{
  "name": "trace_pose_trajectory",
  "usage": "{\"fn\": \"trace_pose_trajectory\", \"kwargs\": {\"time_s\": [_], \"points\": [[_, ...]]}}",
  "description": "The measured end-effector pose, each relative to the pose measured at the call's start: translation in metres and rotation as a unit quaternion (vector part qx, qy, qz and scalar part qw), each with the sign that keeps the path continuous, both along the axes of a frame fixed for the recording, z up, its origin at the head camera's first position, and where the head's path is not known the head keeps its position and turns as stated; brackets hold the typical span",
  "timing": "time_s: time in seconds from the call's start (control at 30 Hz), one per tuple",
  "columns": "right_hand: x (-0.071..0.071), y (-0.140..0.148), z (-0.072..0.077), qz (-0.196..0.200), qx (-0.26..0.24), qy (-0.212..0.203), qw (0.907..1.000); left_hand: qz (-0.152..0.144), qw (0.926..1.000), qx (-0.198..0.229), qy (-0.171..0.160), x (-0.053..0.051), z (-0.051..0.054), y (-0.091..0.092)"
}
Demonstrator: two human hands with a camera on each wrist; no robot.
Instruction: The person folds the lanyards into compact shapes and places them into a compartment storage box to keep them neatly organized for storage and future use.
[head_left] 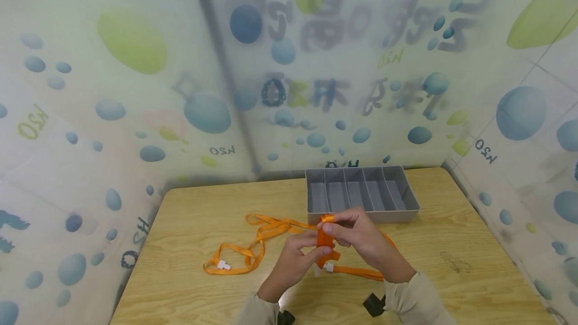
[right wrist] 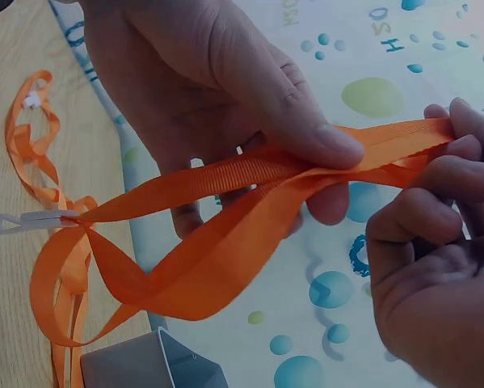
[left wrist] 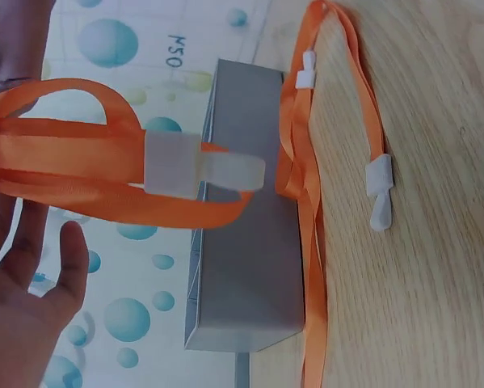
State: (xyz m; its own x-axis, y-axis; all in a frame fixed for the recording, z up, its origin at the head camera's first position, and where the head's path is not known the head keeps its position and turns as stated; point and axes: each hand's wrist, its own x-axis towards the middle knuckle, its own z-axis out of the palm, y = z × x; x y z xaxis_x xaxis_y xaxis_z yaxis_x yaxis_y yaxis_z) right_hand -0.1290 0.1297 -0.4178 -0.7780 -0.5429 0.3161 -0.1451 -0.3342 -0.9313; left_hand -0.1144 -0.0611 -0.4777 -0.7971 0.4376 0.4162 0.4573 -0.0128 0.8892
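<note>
An orange lanyard [head_left: 324, 238] is stretched upright between both hands above the table. My left hand [head_left: 295, 260] pinches its lower part between thumb and fingers; the thumb lies flat on the strap in the right wrist view. Slightly higher, my right hand [head_left: 361, 237] pinches the folded top of the strap. From the held lanyard hang loose loops and a white plastic clip [left wrist: 173, 166]. More orange lanyard [head_left: 232, 246] lies loosely looped on the table to the left, with a white clip [head_left: 223, 265]. Another orange strap [head_left: 356, 271] lies by my right wrist, ending in a white clip [left wrist: 379, 174].
A grey tray [head_left: 361, 217] with several narrow compartments stands at the table's back edge, just beyond my hands. The wooden table [head_left: 189, 224] is enclosed by fabric walls [head_left: 203, 64] printed with blue and green spots.
</note>
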Motion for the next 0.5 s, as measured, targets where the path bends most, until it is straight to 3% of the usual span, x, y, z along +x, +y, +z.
{"fn": "trace_pose_trajectory", "kwargs": {"time_s": [0.13, 0.27, 0.4, 0.5], "points": [[0.0004, 0.0, -0.0006, -0.004, 0.005, -0.002, 1.0, 0.023, 0.9986, -0.019, 0.045, -0.001, -0.002, -0.0006], [0.0011, -0.0001, 0.0002, -0.019, 0.029, -0.01, 0.9994, 0.047, 0.9922, -0.045, 0.106, -0.0027, -0.0036, -0.002], [0.0034, 0.0003, 0.0018, -0.038, 0.067, -0.017, 0.9969, 0.081, 0.9819, -0.073, 0.155, -0.0042, -0.0023, -0.0035], [0.0059, 0.0006, 0.0038, -0.047, 0.09, -0.017, 0.9946, 0.12, 0.9699, -0.099, 0.187, -0.0054, -0.0006, -0.0048]]}}
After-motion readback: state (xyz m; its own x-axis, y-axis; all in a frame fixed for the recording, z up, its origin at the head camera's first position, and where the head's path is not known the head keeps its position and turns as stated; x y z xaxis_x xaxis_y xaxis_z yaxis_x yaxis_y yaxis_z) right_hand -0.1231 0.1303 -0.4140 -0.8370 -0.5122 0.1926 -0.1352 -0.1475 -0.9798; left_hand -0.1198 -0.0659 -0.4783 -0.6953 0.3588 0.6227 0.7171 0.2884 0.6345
